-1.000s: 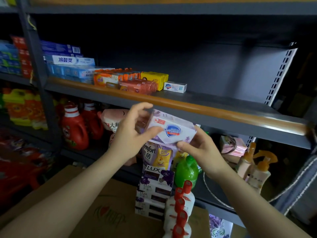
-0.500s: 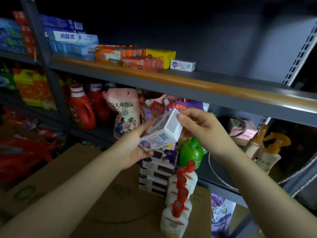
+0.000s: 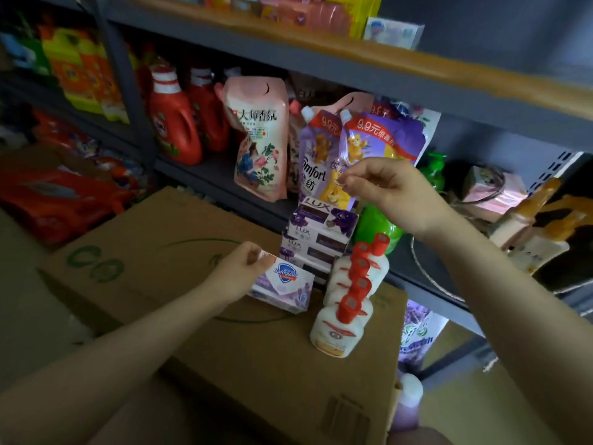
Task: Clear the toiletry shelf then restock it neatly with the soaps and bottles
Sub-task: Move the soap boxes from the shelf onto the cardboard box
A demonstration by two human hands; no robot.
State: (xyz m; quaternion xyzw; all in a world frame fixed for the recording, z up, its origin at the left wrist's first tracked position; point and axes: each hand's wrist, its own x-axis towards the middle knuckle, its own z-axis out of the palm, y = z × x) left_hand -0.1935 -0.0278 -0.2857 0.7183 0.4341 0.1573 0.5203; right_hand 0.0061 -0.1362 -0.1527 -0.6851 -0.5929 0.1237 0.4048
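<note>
On carton [image 3: 167, 252], left hand [image 3: 236, 273] grips soap box's [image 3: 285, 285] left end.

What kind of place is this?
Probably a small shop or its stockroom: metal shelves packed with red detergent bottles, refill pouches printed with prices, and boxed soaps stacked on a cardboard carton.

The left hand [image 3: 239, 274] grips a Safeguard soap box [image 3: 282, 289] resting on a cardboard box [image 3: 160, 252]. Beside it stand stacked Lux soaps [image 3: 321, 232] and white bottles [image 3: 349, 303]. The right hand [image 3: 391, 191] hovers empty, loosely curled.
</note>
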